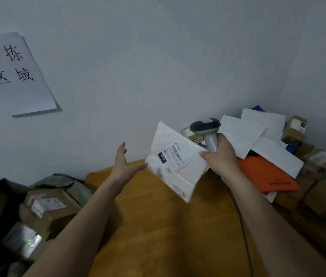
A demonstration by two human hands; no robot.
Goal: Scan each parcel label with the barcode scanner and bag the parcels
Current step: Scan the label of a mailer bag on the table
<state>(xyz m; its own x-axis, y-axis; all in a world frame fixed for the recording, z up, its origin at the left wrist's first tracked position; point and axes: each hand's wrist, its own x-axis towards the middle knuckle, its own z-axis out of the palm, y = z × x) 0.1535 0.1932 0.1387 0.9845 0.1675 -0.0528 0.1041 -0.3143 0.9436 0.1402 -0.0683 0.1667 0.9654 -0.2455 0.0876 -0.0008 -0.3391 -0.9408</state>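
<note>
A white plastic parcel (175, 160) with a printed barcode label hangs tilted in the air above the wooden table (158, 226). My right hand (221, 154) grips the grey barcode scanner (208, 134) by its handle and also pinches the parcel's right edge with thumb and finger. The scanner's dark head points left, its cable running down along my forearm. My left hand (125, 165) is spread open just left of the parcel, fingertips at its lower left corner. A dark sack (2, 198) at the left holds bagged cardboard boxes (48, 208).
A heap of parcels lies at the right: white mailers (244, 134), an orange mailer (266, 174) and small cardboard boxes (294, 129). A paper sign (14, 74) with handwritten characters hangs on the wall at the upper left.
</note>
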